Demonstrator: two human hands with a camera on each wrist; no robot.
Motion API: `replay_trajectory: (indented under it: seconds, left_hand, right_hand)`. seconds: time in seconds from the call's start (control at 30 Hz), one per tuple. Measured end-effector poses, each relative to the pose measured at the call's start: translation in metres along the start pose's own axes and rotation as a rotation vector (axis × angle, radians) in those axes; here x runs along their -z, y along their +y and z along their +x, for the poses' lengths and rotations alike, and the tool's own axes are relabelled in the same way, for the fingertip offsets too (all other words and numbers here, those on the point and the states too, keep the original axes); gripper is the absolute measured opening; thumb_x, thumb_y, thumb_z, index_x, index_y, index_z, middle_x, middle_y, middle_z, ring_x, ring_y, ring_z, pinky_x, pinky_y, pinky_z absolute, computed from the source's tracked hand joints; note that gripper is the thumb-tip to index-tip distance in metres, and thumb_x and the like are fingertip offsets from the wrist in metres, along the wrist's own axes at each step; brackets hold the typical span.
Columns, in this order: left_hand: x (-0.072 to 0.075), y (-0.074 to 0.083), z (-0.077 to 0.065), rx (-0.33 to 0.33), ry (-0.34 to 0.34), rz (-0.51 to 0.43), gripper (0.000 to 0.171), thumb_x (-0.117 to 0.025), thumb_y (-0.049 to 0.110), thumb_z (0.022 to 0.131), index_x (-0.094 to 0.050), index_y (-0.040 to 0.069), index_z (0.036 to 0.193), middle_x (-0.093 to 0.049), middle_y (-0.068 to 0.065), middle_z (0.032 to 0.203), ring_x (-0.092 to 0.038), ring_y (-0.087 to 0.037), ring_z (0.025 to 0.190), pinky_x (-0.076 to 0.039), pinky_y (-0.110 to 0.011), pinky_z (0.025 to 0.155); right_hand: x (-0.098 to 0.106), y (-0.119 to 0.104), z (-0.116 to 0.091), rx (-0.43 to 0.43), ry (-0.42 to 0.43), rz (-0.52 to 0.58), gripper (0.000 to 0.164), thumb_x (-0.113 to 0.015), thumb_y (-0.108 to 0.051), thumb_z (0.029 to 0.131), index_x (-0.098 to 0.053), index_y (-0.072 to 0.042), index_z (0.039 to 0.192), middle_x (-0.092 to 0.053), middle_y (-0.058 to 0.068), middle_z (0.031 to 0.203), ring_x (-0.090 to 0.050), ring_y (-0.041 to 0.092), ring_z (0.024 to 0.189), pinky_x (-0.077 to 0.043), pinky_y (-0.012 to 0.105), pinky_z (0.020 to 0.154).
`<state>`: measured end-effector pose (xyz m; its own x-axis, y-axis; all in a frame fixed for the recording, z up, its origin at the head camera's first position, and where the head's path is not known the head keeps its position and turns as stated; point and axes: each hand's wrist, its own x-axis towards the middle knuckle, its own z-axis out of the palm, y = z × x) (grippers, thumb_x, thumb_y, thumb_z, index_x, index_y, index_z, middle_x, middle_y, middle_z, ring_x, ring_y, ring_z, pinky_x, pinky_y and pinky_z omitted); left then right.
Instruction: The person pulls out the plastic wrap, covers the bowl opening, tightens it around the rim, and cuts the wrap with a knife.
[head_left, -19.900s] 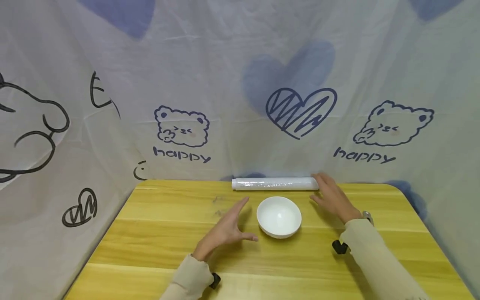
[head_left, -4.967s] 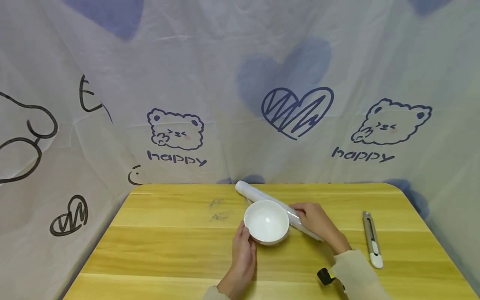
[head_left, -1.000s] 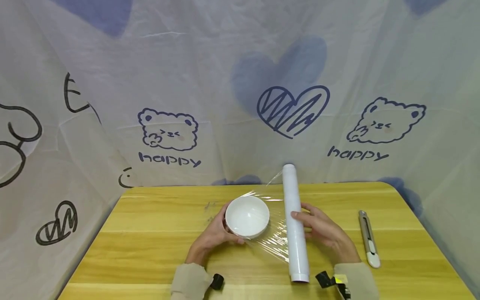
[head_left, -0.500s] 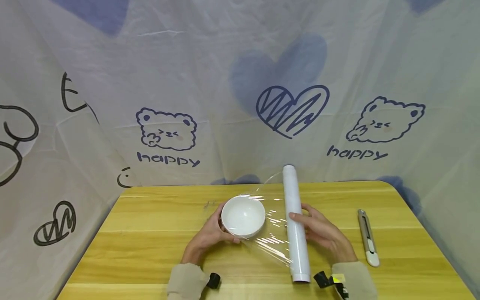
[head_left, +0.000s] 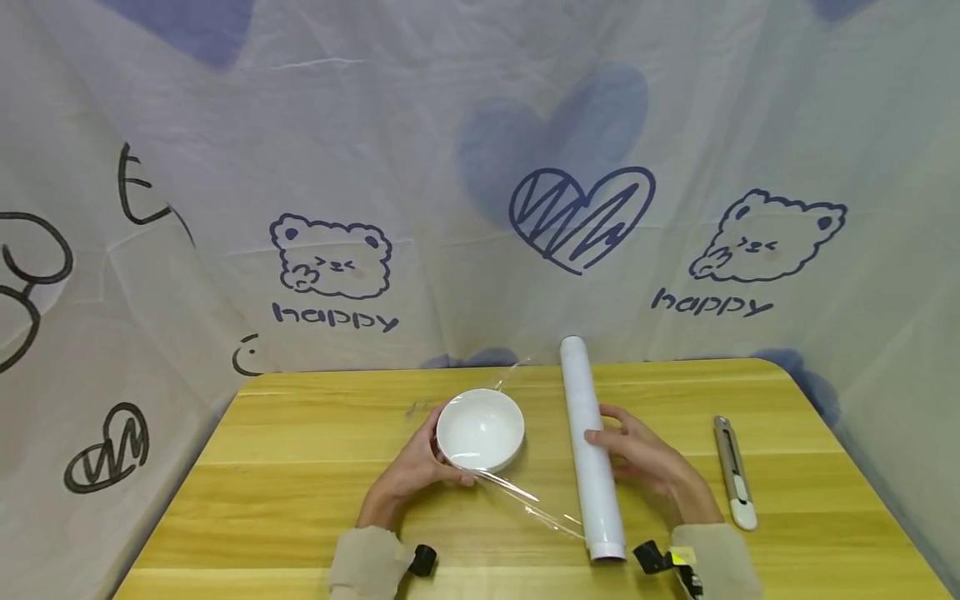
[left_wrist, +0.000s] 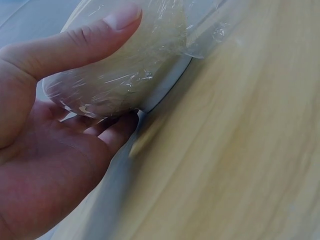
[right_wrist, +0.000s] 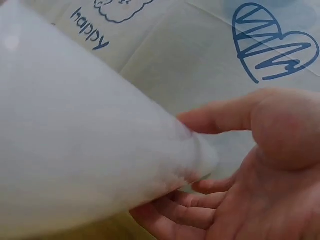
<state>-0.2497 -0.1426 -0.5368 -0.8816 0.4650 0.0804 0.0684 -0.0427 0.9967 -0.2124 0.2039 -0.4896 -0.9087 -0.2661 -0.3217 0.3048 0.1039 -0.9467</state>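
A white bowl (head_left: 480, 429) is in my left hand (head_left: 412, 471), whose fingers curl round its left side with the thumb at the near side. In the left wrist view, clear cling film (left_wrist: 155, 45) wraps the bowl's outside, wrinkled under the thumb. A film sheet (head_left: 528, 502) stretches from the bowl to a long white roll of cling film (head_left: 587, 483), its lower edge catching the light. My right hand (head_left: 652, 462) grips the roll near its middle from the right, thumb on top, fingers beneath. The right wrist view shows the roll (right_wrist: 90, 135) close up, partly blurred.
A grey and white utility knife (head_left: 736, 475) lies on the wooden table (head_left: 300, 483), right of my right hand. A printed cloth (head_left: 450, 275) hangs behind the table's back edge, and the roll's far end reaches close to it.
Over the last second the bowl shifts slightly left and the roll tilts a little, widening the gap. Five seconds ago the roll lay diagonally behind the bowl; earliest, along the back edge, with no knife visible.
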Motion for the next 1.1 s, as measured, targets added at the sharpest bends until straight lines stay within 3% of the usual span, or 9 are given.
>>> replay_trajectory:
  seconds: [0.17,0.33,0.57,0.8,1.1]
  left_hand:
    - [-0.0009,-0.0013,0.0018,0.021,0.02,0.005,0.117,-0.089,-0.01,0.049,-0.028,0.018,0.146,-0.036,-0.008,0.144,-0.039,-0.03,0.126,-0.041,-0.032,0.101]
    - [-0.0011,-0.0007,0.004,0.016,0.01,-0.01,0.117,-0.086,-0.014,0.051,-0.026,0.014,0.147,-0.033,-0.011,0.145,-0.037,-0.032,0.127,-0.04,-0.031,0.101]
    - [-0.0015,-0.0009,0.0038,0.017,-0.004,-0.039,0.119,-0.086,-0.015,0.05,-0.025,0.015,0.148,-0.031,-0.013,0.146,-0.036,-0.034,0.128,-0.04,-0.03,0.102]
    - [-0.0028,-0.0017,0.0026,0.021,-0.003,-0.037,0.119,-0.087,-0.014,0.05,-0.025,0.016,0.148,-0.032,-0.013,0.145,-0.037,-0.034,0.127,-0.04,-0.031,0.101]
    - [0.0003,-0.0031,0.0011,0.008,0.005,-0.041,0.12,-0.087,-0.013,0.05,-0.025,0.017,0.148,-0.033,-0.011,0.145,-0.038,-0.032,0.126,-0.04,-0.028,0.101]
  right_hand:
    - [0.0014,0.0014,-0.0015,-0.012,0.077,-0.14,0.081,-0.065,-0.038,0.089,-0.022,-0.001,0.146,-0.049,0.026,0.126,-0.058,0.03,0.1,-0.052,0.047,0.082]
    - [-0.0009,0.0009,-0.0023,-0.006,0.151,-0.224,0.073,-0.066,-0.035,0.089,-0.033,0.003,0.141,-0.055,0.02,0.115,-0.059,0.025,0.09,-0.054,0.043,0.076]
    - [-0.0039,0.0025,-0.0008,0.006,0.221,-0.331,0.069,-0.068,-0.032,0.087,-0.039,0.007,0.136,-0.053,0.017,0.102,-0.056,0.024,0.084,-0.054,0.036,0.068]
    - [-0.0047,0.005,-0.002,0.013,0.25,-0.415,0.068,-0.069,-0.034,0.087,-0.042,0.009,0.132,-0.049,0.012,0.089,-0.049,0.021,0.076,-0.044,0.029,0.061]
    - [-0.0059,0.0052,-0.0011,0.022,0.215,-0.391,0.074,-0.069,-0.034,0.086,-0.037,0.01,0.136,-0.058,0.017,0.094,-0.057,0.021,0.078,-0.051,0.033,0.066]
